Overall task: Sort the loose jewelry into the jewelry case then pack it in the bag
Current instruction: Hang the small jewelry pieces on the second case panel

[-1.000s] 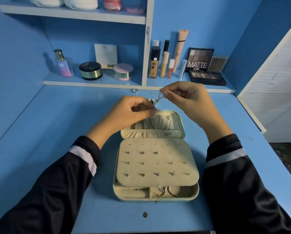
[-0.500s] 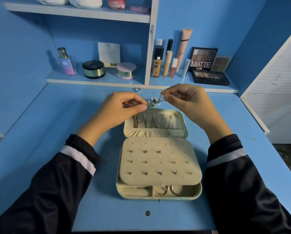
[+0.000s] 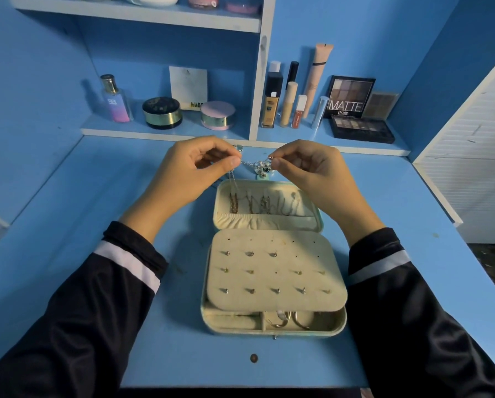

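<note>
Left hand (image 3: 191, 173): thumb and forefinger pinched closed on one end of the charm chain (image 3: 255, 165), with a loose strand hanging from the grip toward the lid (image 3: 269, 222).
Right hand (image 3: 306, 173): fingertips pinched on the other end, right at the cluster of charms.
Charm chain: in the air, stretched between both hands above the far edge of the jewelry case (image 3: 272, 332); not yet stowed.
Reason for the hold: probably pulled straight to keep the charms from bunching or knotting before being hung in the lid.
Jewelry case: open flat at the middle of the desk (image 3: 82, 225), lid on the far side and tray on the near side, straight ahead for equal reach from both hands.
Lid: necklaces hung in a row above a gathered pocket; a little free space toward the right end, judged the likely spot.
Earring panel (image 3: 263, 282): laid over most of the tray, studs in rows, several holes unfilled; hoops (image 3: 286, 323) visible in a near compartment under its near edge.
Edges: low shelf (image 3: 166, 133) lip just beyond the hands; a small ring-like piece (image 3: 237, 147) on the desk behind the left fingers, partly hidden; near wall of the case set back from the desk's near edge.
Open room: bare desk left and right of the case, enough for lowering the chain and swinging the lid shut.
Bag: not in view.
</note>
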A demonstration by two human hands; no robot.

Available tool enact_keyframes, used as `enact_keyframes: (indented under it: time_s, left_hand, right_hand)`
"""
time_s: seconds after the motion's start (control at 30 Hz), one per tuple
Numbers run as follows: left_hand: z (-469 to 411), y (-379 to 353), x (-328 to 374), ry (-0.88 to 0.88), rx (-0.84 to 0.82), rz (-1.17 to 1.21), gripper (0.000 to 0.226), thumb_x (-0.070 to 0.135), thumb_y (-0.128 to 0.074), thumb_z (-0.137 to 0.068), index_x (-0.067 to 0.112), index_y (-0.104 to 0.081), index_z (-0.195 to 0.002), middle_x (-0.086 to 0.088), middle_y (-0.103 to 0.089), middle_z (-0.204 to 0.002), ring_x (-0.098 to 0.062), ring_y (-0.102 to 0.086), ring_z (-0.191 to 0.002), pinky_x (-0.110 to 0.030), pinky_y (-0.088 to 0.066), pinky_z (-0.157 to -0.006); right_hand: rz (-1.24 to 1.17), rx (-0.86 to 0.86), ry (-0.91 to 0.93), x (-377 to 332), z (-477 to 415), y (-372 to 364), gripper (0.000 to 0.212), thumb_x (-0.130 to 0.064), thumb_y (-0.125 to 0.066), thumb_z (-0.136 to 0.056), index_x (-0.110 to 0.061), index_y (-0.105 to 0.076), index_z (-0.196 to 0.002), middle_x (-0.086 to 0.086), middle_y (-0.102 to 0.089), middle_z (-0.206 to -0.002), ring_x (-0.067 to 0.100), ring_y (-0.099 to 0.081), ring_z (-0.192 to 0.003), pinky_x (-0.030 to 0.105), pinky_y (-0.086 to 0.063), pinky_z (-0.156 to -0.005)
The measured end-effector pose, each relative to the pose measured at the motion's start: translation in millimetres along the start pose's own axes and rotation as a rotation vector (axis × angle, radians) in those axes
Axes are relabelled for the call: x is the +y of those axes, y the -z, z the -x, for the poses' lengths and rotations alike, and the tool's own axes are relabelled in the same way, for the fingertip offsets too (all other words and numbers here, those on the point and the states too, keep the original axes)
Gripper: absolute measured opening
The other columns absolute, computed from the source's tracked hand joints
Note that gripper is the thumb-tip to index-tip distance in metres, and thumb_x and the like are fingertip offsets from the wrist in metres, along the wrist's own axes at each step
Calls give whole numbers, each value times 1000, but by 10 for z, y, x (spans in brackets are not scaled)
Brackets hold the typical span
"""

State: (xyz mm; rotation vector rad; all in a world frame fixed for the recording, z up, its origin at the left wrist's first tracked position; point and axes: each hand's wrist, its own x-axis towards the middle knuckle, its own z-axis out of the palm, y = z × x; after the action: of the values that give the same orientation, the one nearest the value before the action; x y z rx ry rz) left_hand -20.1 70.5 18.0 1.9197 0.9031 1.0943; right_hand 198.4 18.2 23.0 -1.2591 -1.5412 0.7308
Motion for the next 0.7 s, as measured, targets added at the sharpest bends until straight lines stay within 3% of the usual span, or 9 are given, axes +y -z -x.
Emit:
enact_keyframes:
  time_s: [0.17, 0.33, 0.43, 0.53, 0.63, 0.7]
  left_hand:
    - [42, -61, -2, 80, -82, 65, 8, 11, -71, -88, 18, -72, -91, 4, -73, -82, -10, -68, -79, -20, -54, -77]
    - [63, -192, 60, 101, -159, 148, 10, 6, -70, -88, 15, -72, -91, 0, -74, -85, -16, -72, -77, -23, -55, -69]
    - [72, -229, 87, 130, -225, 175, 10, 3, -68, -87, 11, -70, -92, 6, -72, -80, -16, -72, -75, -22, -55, -67]
    - [76, -221, 56, 158, -255, 119, 13, 3, -69, -87, 15, -71, -90, 7, -71, -79, -17, -69, -75, -24, -57, -70]
    - [86, -211, 18, 181, -255, 5, 18, 5, -72, -86, 23, -71, -86, 12, -71, -77, -10, -69, -74, -23, -56, -76]
    - [93, -207, 33, 169, -263, -85, 20, 6, -74, -84, 26, -70, -84, 16, -72, -75, -2, -69, -72, -14, -52, -74]
  right_hand:
    - [27, -16, -17, 13, -9, 20, 3, -16, -69, -89, -17, -72, -88, 31, -61, -78, 25, -46, -63, 34, -39, -60]
    - [41, -27, -16, -16, -3, 64, 3, -14, -69, -89, -14, -72, -88, 26, -58, -74, 21, -43, -62, 25, -36, -55]
    - [29, -34, -20, -22, -3, 85, 4, -13, -69, -89, -14, -72, -86, 14, -61, -70, 17, -44, -61, 20, -35, -54]
    - [38, -73, -37, -7, -2, 74, 5, -9, -68, -89, -10, -72, -87, -12, -56, -57, 4, -40, -51, 14, -33, -51]
    - [73, -112, -52, 11, -1, 43, 6, -8, -67, -89, -4, -72, -91, -17, -51, -47, 1, -36, -45, 9, -31, -49]
    - [87, -133, -62, 7, 6, 29, 7, -8, -68, -89, -3, -72, -93, -17, -51, -47, 1, -36, -45, 9, -31, -49]
